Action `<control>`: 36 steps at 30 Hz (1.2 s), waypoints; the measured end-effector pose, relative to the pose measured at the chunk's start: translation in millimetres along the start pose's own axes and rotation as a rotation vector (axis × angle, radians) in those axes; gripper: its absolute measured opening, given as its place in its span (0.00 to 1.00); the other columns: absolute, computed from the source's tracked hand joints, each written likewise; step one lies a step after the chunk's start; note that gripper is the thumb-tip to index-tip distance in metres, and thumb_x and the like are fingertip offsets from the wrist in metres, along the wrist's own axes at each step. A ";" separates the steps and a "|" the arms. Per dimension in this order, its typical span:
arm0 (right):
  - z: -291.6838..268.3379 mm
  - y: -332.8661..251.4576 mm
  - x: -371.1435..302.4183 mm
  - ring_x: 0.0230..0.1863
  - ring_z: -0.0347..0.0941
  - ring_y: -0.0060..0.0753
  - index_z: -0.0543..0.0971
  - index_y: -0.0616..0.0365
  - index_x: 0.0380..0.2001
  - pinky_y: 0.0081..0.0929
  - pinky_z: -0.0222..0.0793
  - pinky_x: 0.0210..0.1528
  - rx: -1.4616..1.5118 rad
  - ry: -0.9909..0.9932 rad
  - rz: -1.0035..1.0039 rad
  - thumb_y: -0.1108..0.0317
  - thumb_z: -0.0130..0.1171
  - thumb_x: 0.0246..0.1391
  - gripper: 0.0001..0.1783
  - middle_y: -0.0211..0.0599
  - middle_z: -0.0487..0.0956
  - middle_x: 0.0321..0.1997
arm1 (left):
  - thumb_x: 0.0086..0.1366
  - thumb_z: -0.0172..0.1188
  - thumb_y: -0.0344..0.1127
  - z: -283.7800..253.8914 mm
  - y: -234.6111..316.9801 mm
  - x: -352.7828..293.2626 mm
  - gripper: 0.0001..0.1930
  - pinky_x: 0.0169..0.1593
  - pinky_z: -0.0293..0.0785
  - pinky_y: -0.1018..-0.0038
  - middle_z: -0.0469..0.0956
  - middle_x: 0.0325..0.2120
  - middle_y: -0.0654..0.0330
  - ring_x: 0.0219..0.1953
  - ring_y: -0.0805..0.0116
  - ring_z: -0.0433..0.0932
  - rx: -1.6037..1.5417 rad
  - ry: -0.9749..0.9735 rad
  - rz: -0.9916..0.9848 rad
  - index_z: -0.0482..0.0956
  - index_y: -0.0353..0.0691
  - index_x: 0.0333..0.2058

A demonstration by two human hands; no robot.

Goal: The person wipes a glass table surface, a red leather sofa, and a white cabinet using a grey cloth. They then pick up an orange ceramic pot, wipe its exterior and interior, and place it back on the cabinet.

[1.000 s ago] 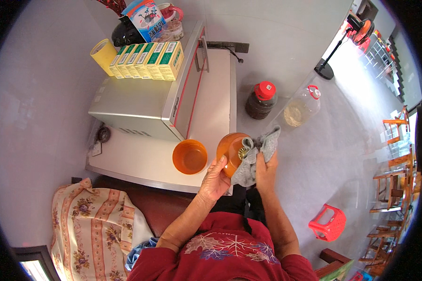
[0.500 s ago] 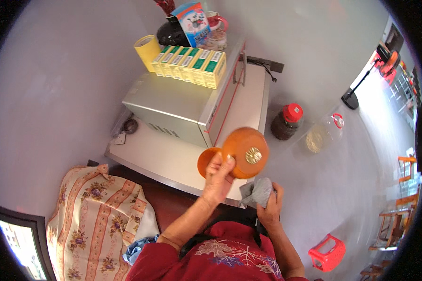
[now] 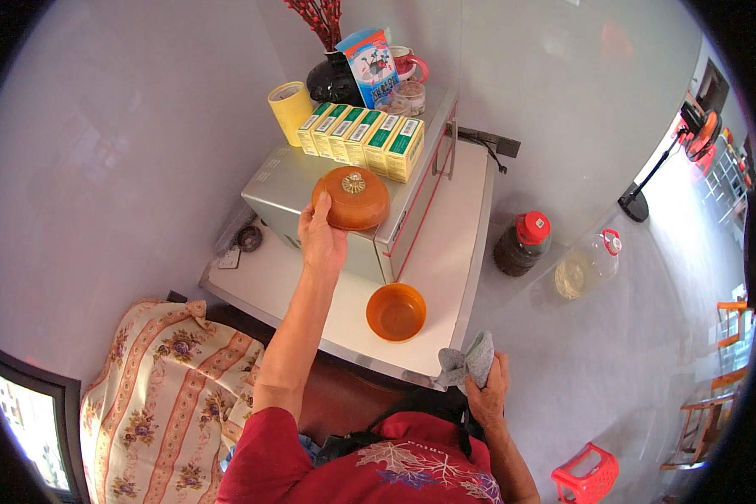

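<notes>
My left hand grips a round orange-brown lid by its edge, thumb on top. A shiny ribbed knob sits in the lid's middle. The lid is over the near corner of the silver microwave oven; I cannot tell whether it touches the top. An orange bowl stands uncovered on the white tabletop, its inside facing up. At the table's near right corner, my right hand is closed around a crumpled grey cloth.
Several yellow-green boxes stand in a row on the oven, beside a yellow canister, a black vase and a blue packet. On the floor are a red-lidded jar, a clear jug and a red stool.
My left hand has carried the lid away from above the bowl, up and left to the oven's corner, so the bowl shows fully. The right hand still grips the cloth.
</notes>
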State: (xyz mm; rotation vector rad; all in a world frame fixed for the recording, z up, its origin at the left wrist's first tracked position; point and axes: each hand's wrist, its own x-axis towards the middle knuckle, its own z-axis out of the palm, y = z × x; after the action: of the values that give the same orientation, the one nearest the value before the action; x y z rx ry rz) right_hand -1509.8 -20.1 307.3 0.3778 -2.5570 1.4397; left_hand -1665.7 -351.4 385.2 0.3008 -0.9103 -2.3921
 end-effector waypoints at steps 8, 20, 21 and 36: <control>5.2 8.8 -4.7 0.43 0.69 0.48 0.69 0.65 0.42 0.33 0.65 0.47 0.039 0.031 0.038 0.81 0.55 0.35 0.24 0.47 0.69 0.41 | 0.61 0.60 0.46 -18.5 -6.6 26.3 0.34 0.55 0.63 0.71 0.68 0.46 0.49 0.51 0.62 0.67 0.655 0.221 0.244 0.60 0.25 0.56; 4.6 19.9 -7.3 0.42 0.67 0.52 0.69 0.66 0.43 0.35 0.63 0.47 0.155 -0.043 0.185 0.80 0.55 0.36 0.24 0.49 0.68 0.39 | 0.65 0.51 0.50 -26.6 -16.5 14.9 0.31 0.56 0.58 0.62 0.61 0.50 0.45 0.51 0.53 0.61 1.094 0.411 0.613 0.61 0.29 0.56; 3.0 26.8 -8.1 0.42 0.67 0.50 0.69 0.66 0.42 0.35 0.63 0.47 0.169 -0.029 0.201 0.80 0.55 0.36 0.23 0.48 0.68 0.39 | 0.66 0.50 0.50 -30.0 -22.2 4.1 0.31 0.57 0.57 0.62 0.60 0.51 0.45 0.51 0.54 0.61 1.008 0.430 0.691 0.59 0.30 0.56; 7.7 41.1 -9.3 0.43 0.68 0.32 0.69 0.63 0.46 0.30 0.64 0.48 0.329 0.072 0.455 0.73 0.58 0.48 0.20 0.39 0.73 0.41 | 0.63 0.46 0.27 -148.6 -153.4 -162.4 0.24 0.39 0.80 0.49 0.67 0.51 0.51 0.44 0.46 0.76 0.313 0.429 -0.701 0.54 0.49 0.58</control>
State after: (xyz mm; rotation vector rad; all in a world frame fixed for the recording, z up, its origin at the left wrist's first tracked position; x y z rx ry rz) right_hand -1513.8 -5.0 267.5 -0.2327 -2.4466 1.9932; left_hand -1539.3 -244.7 173.9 1.3911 -1.0851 -2.5916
